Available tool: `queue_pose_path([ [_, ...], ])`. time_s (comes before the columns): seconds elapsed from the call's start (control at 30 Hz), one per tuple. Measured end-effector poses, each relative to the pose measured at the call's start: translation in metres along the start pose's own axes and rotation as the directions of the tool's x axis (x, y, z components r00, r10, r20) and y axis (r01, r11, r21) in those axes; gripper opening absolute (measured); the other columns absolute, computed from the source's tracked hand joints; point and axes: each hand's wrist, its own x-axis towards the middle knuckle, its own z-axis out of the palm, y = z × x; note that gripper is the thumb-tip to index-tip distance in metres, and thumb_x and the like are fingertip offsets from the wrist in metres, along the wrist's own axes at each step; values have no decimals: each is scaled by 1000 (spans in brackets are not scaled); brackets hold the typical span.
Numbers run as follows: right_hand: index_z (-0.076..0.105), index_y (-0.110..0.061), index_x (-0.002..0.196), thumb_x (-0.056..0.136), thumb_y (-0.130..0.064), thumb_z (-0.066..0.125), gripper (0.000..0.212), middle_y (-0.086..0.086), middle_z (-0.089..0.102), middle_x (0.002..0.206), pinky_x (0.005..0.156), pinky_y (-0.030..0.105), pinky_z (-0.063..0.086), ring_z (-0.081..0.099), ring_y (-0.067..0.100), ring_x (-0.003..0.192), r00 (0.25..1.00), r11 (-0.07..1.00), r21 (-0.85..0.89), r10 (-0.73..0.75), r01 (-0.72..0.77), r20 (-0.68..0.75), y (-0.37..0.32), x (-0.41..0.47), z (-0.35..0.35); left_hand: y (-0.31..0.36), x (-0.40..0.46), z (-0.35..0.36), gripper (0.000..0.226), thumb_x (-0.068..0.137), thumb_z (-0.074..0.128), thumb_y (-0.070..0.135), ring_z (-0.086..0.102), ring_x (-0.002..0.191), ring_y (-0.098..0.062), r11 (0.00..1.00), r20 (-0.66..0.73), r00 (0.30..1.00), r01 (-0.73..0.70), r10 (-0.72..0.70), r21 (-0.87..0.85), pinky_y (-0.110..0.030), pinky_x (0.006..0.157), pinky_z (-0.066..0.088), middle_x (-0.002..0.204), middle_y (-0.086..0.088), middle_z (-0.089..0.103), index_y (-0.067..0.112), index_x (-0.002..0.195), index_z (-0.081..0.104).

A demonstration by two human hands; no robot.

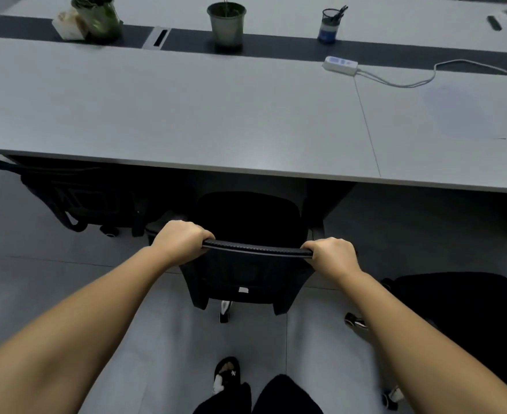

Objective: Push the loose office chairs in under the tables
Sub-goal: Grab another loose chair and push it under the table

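A black office chair (246,273) stands in front of me, facing the long grey table (186,115). Its seat front reaches just under the table's near edge; its backrest and castors are out on the floor. My left hand (180,239) grips the left end of the backrest's top rail. My right hand (331,253) grips the right end. A second black chair (91,195) is tucked under the table at the left. A third black chair (467,327) stands loose on the floor at the lower right, beside my right forearm.
On the table's far dark strip stand two potted plants (227,23), a pen holder (330,23) and a white power strip (340,64) with its cable trailing right. Grey tiled floor (67,279) lies around the chairs. My sandalled foot (227,375) is behind the chair.
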Motion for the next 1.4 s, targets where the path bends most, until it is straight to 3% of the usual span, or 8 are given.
queue_pose_path([
  [0.37, 64, -28, 89, 87, -25, 50, 15, 1, 69, 76, 54, 29, 34, 61, 26, 70, 996, 998, -20, -55, 56, 67, 60, 112, -32, -24, 113, -20, 21, 88, 48, 38, 66, 89, -19, 991, 37, 996, 90, -87, -103, -26, 56, 38, 96, 8, 73, 39, 103, 63],
  [0.53, 64, -26, 91, 85, -17, 48, 19, 2, 68, 84, 57, 31, 36, 60, 26, 78, 995, 999, -8, -48, 49, 86, 83, 152, -44, -28, 154, -24, 19, 88, 50, 33, 61, 96, -18, 975, -10, 993, 111, -115, -194, -31, 64, 47, 99, 8, 70, 36, 99, 66],
  [0.9, 61, -29, 106, 85, -15, 48, 28, -3, 66, 100, 58, 29, 34, 59, 23, 86, 997, 999, 21, -50, 49, 54, 85, 163, -39, -45, 171, -28, 22, 90, 49, 31, 59, 103, -15, 977, 61, 995, 87, -76, -193, -35, 72, 52, 108, 11, 68, 37, 105, 64],
  [1.07, 59, -30, 109, 88, -30, 50, 23, -3, 65, 108, 66, 30, 40, 60, 23, 94, 995, 998, 55, -36, 31, 90, 82, 162, -45, -41, 170, -38, 19, 87, 48, 29, 63, 93, -17, 980, 127, 990, 89, -67, -178, -40, 75, 53, 102, 6, 69, 30, 98, 64],
  [1.13, 55, -30, 117, 86, -38, 53, 32, -2, 64, 115, 73, 31, 42, 59, 22, 102, 992, 994, 96, -55, 44, 110, 81, 157, -54, -41, 168, -47, 22, 87, 50, 32, 61, 100, -18, 983, 172, 985, 62, -32, -170, -39, 78, 52, 109, 5, 67, 31, 106, 60],
  [1.23, 46, -26, 130, 86, -44, 54, 48, -2, 59, 128, 94, 34, 42, 53, 19, 116, 996, 979, 190, -83, 75, 33, 79, 138, -77, -39, 156, -67, 44, 88, 53, 40, 53, 118, -17, 975, 205, 979, 52, -7, -215, -35, 91, 46, 128, 4, 59, 29, 131, 45],
  [1.33, 47, -30, 128, 86, -41, 56, 44, -9, 57, 130, 99, 30, 39, 50, 12, 120, 992, 916, 393, -41, 85, -119, 75, 101, -105, -29, 127, -93, 45, 89, 54, 40, 54, 119, -11, 925, 48, 997, 72, -58, -374, -29, 92, 44, 129, 9, 60, 32, 132, 44],
  [1.4, 50, -41, 122, 84, -39, 59, 39, -22, 55, 125, 99, 21, 41, 48, -1, 118, 982, 805, 587, 33, 84, -185, 70, 68, -121, -15, 100, -111, 41, 89, 57, 33, 57, 114, -6, 848, -69, 991, 59, -111, -526, -28, 94, 47, 121, 13, 64, 35, 129, 48],
])
